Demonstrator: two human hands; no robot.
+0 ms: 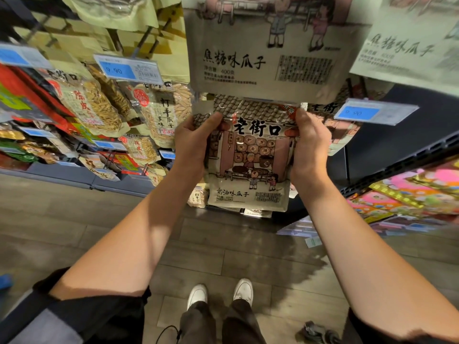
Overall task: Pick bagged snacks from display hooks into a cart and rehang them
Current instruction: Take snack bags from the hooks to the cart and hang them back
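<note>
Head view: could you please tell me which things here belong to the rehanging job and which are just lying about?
In the job:
- illustrated snack bag, gripped near its top corners
- left hand
- right hand

Just about:
- larger bag hanging above
- blue price tag
- seed bags on hooks, left
- wood-look floor

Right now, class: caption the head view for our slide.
Both hands, left hand and right hand, grip a snack bag at the display rack.

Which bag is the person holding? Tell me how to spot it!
Find the big pale bag hanging top centre. Just below it, the left hand and right hand grip the held bag by its upper corners. Unlike its see-through neighbours, it shows a cartoon shop with pink curtains.
</note>
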